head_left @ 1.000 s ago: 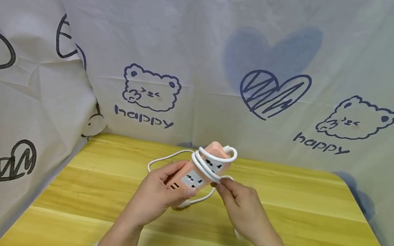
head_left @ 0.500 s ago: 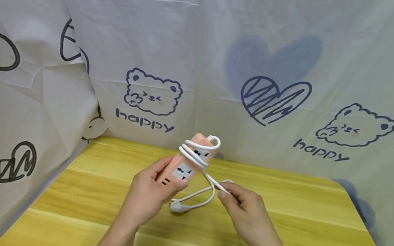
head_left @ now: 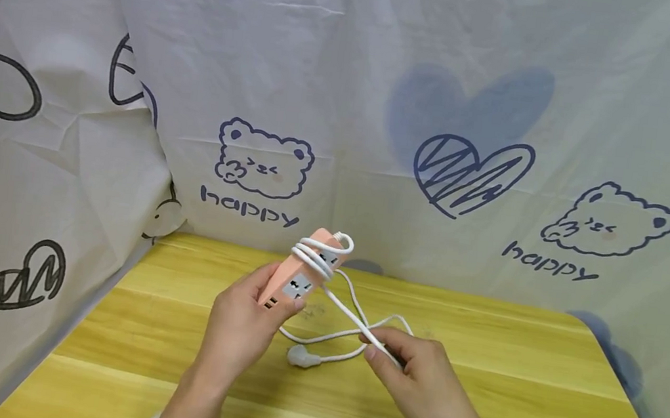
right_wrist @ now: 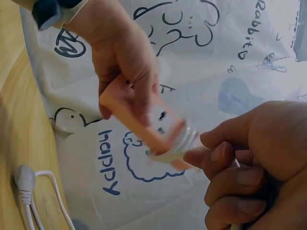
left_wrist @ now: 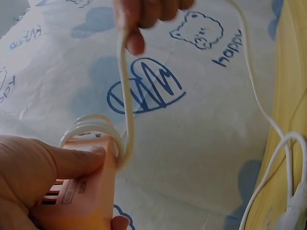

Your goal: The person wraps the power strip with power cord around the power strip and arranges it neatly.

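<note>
A pink power strip with white socket faces is gripped at its lower end by my left hand, thumb across the top. Its white cord is wound a few turns round the far end. From those turns a stretch of cord runs taut to my right hand, which pinches it between thumb and fingers. In the left wrist view the cord rises from the strip's edge to the right fingers. The rest of the cord lies in loose loops, with the white plug between the hands.
A yellow wood-grain table lies beneath the hands. Behind it and at the left hangs a pale cloth printed with bears, hearts and lettering.
The power strip has moved left and a little down in my left hand. My right hand has drawn the cord away from it, down and to the right. The plug now shows fully.
</note>
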### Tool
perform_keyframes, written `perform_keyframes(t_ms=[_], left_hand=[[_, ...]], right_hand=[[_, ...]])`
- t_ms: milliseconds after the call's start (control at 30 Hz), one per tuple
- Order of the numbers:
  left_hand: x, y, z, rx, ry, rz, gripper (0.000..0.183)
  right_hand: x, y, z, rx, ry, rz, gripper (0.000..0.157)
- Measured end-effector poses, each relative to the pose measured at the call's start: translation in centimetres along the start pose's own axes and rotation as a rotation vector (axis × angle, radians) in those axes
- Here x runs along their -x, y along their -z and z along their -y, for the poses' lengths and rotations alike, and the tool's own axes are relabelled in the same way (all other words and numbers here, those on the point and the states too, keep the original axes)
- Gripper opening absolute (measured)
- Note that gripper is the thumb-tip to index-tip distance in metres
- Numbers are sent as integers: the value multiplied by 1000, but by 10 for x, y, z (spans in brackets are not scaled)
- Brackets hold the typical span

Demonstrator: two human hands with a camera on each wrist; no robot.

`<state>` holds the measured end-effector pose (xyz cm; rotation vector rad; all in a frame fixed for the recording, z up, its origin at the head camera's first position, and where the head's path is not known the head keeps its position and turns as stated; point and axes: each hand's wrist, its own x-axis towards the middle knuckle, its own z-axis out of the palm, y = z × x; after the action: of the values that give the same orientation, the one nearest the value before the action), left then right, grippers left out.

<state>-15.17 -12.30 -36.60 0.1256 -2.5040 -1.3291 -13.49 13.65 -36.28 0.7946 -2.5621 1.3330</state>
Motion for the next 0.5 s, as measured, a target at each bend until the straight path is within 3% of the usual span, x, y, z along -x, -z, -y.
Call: perform_keyframes(t_ms=[133, 267, 500], left_hand=[[0, -4, 2, -127, -60, -39, 54], [1, -6, 3, -228, -95, -22, 55], [2, -7, 3, -302, -132, 22, 56]], right_hand=[[3, 2, 2, 21, 75, 6, 12], [3, 2, 2, 30, 132, 7, 11], [2, 2, -3, 48, 241, -17, 15]])
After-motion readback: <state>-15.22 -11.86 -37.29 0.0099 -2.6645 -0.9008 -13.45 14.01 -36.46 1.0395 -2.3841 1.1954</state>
